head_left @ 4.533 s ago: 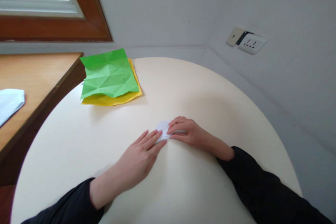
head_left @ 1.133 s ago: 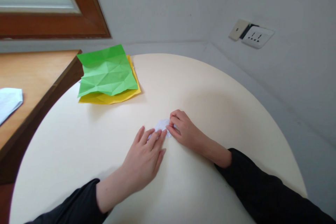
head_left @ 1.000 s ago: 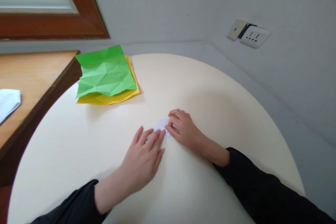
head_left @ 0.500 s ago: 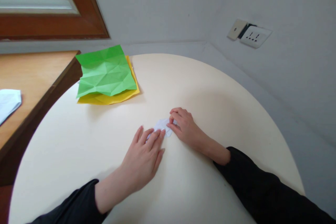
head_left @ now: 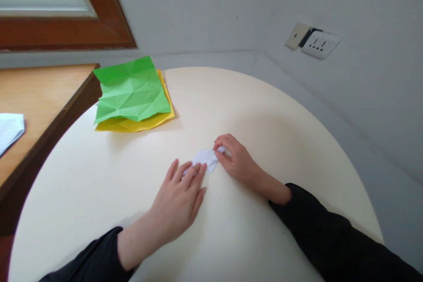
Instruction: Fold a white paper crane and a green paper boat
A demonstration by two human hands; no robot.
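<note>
Near the middle of the round cream table lies a small folded white paper, flat on the surface between the two hands. Left hand: palm down, fingers extended and slightly spread, fingertips pressing the near-left edge of the paper; nothing is gripped. Right hand: fingers curled, thumb and forefinger pinching the paper's right corner, which is raised slightly off the table. Both forearms wear black sleeves. Toward the far left of the table, well apart from the hands, a creased green sheet lies on a yellow sheet. Beside the table stands a wooden desk bearing a pale paper. A wall socket is mounted at upper right.
</note>
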